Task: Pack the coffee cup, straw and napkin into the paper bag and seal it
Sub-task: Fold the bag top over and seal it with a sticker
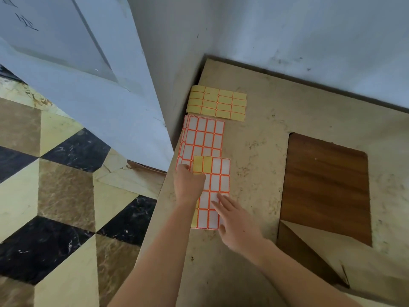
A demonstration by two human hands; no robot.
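Three sheets of stickers lie in a row along the left edge of a beige stone-patterned table (261,151), near the corner where two pale walls meet. The nearest sticker sheet (218,187) is a grid of white labels with orange-red borders; a few cells at its top left and along its lower left edge are bare yellow backing. It overlaps the lower end of a middle sheet (202,138), also white labels with orange borders. Beyond that lies a yellow sheet (217,103) of backing with orange grid lines, its left end curling up slightly.

The left hand (189,185) is at the nearest sheet's upper left edge, its fingers curled and knuckles facing the camera; they seem to pinch at a label or the sheet's edge, but the fingertips are hidden, so what they grip cannot be told. The right hand (236,224) lies with fingers straight and spread, fingertips pressing flat on the lower middle of the same sheet, grasping nothing.

The cup, straw, napkin and paper bag are out of view.

To the right, the tabletop's beige covering is cut away over a brown wood-grain patch (327,185), with a flap folded back at its near corner. Left of the table is a floor of black, brown and cream tiles (55,185) and a pale door (77,63). Dark handwriting at the door's top left is unreadable.
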